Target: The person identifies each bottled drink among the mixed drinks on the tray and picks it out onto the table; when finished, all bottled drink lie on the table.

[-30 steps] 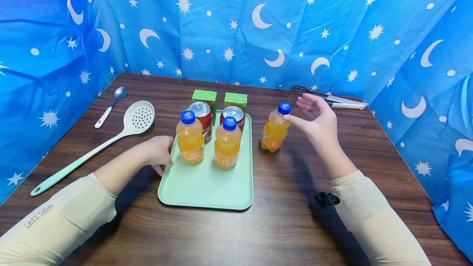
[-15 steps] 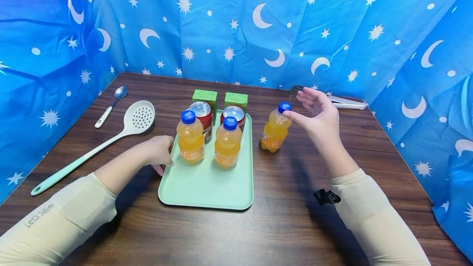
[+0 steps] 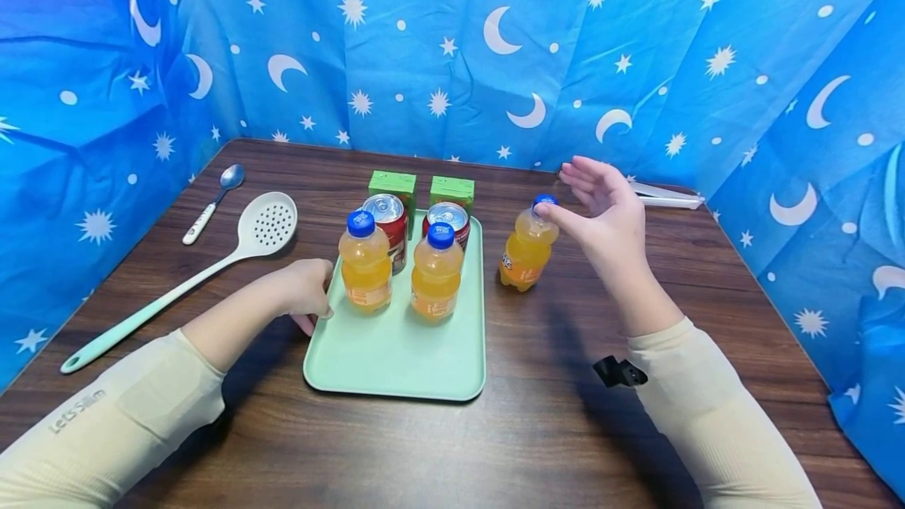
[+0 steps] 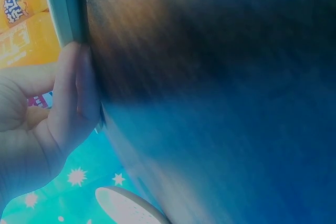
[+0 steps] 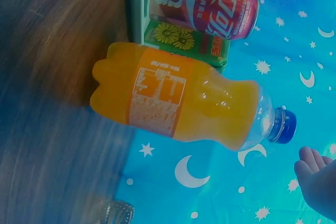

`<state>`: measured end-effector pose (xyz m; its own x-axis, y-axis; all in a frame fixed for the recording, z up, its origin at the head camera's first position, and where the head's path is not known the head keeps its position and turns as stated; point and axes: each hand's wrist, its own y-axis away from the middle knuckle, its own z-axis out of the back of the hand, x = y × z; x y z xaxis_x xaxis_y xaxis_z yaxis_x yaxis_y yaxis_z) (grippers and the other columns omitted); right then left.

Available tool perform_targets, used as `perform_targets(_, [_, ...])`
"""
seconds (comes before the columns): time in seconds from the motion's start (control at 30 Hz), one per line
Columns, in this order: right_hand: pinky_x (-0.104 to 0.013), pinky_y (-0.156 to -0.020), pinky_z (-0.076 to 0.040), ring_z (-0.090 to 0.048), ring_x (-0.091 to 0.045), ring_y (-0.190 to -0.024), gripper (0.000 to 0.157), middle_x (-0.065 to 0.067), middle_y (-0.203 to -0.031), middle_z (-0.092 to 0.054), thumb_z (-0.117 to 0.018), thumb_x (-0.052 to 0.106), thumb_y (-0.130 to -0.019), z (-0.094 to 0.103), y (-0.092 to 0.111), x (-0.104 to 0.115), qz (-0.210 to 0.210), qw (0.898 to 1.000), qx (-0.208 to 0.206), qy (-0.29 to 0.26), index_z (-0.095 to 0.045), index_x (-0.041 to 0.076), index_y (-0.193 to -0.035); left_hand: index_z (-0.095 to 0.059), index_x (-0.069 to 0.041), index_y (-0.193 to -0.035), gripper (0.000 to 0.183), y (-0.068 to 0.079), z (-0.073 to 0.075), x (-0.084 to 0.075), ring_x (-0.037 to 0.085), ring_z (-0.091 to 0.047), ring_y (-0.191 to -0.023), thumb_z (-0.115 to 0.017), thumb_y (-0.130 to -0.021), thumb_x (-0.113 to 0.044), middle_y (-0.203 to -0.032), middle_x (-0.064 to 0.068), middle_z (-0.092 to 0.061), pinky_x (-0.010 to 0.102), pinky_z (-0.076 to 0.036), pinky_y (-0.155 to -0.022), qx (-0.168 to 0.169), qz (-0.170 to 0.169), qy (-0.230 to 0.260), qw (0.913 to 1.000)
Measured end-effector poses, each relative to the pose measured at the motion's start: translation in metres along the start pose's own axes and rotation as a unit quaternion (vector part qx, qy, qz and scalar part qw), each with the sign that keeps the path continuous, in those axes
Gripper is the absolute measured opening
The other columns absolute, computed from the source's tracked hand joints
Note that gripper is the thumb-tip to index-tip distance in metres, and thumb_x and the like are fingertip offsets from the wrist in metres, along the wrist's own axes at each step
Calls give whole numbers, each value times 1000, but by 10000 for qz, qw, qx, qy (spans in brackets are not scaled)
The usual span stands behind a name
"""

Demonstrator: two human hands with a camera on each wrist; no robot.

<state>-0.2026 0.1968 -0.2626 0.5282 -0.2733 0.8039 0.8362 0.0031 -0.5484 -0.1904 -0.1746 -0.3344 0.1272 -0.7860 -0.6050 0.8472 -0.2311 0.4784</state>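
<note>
In the head view my left hand [image 3: 305, 291] grips the left rim of a pale green tray [image 3: 396, 364], and the left wrist view shows its fingers [image 4: 65, 85] at that rim. Two orange soda bottles with blue caps, a left one [image 3: 365, 269] and a right one [image 3: 434, 277], stand upright on the tray. Right of it, a third orange soda bottle [image 3: 525, 250] stands upright on the table. My right hand [image 3: 611, 214] is beside this bottle's cap, fingers extended, thumb overlapping the cap in view. The right wrist view shows a gap between the hand [image 5: 320, 179] and the cap.
Behind the bottles are two red soda cans [image 3: 447, 217] and two green drink cartons [image 3: 452, 188]. A slotted skimmer [image 3: 265, 222] and a spoon [image 3: 212, 206] lie at left. Tongs [image 3: 665, 196] lie at the back right, partly hidden by the right hand. Blue curtains border the table.
My right hand has risen slightly beside the third bottle's cap, its fingers moving away toward the back. The bottle, the tray and my left hand have stayed in place.
</note>
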Motion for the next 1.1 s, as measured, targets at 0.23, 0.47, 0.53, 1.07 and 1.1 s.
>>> perform_targets(0.23, [-29, -102, -43, -54, -18, -115, 60, -6, -122, -59, -81, 9, -72, -6, 1, 7, 106, 9999, 90, 33, -53, 6, -125, -45, 8, -101, 31, 1, 0, 0, 24, -64, -58, -63, -76, 12, -87, 19, -54, 33, -60, -51, 8, -12, -22, 10000])
perform_targets(0.47, [-29, -102, -43, -53, -14, -116, 61, -3, -123, -59, -81, 13, -72, -14, 2, 9, 82, 9994, 336, 97, -52, 9, -126, -45, 8, -101, 31, -1, -1, 2, 25, -64, -59, -63, -75, 12, -88, 20, -53, 34, -60, -51, -16, 5, 58, 10000])
perform_targets(0.53, [-29, -102, -43, -53, -13, -117, 61, -1, -124, -59, -80, 14, -73, -17, 3, 11, 10, 9992, 378, 158, -52, 10, -127, -45, 8, -102, 32, -2, -1, 2, 24, -64, -59, -63, -75, 12, -88, 20, -53, 34, -60, -52, -18, 16, 80, 10000])
perform_targets(1.07, [-33, -103, -42, -53, -17, -117, 63, -7, -122, -59, -81, 6, -70, -30, 10, 27, 12, 9980, 623, -89, -53, 5, -126, -45, 8, -102, 32, -2, 0, 2, 24, -64, -58, -63, -75, 12, -88, 20, -54, 34, -60, -51, -1, -16, 39, 10000])
perform_targets(1.1, [-33, -103, -42, -53, -18, -117, 64, -7, -122, -59, -81, 4, -70, -31, 10, 27, 28, 9979, 636, -100, -52, 5, -126, -45, 8, -102, 32, -2, 0, 2, 24, -64, -58, -63, -75, 12, -88, 20, -54, 34, -60, -51, -5, -16, 34, 10000])
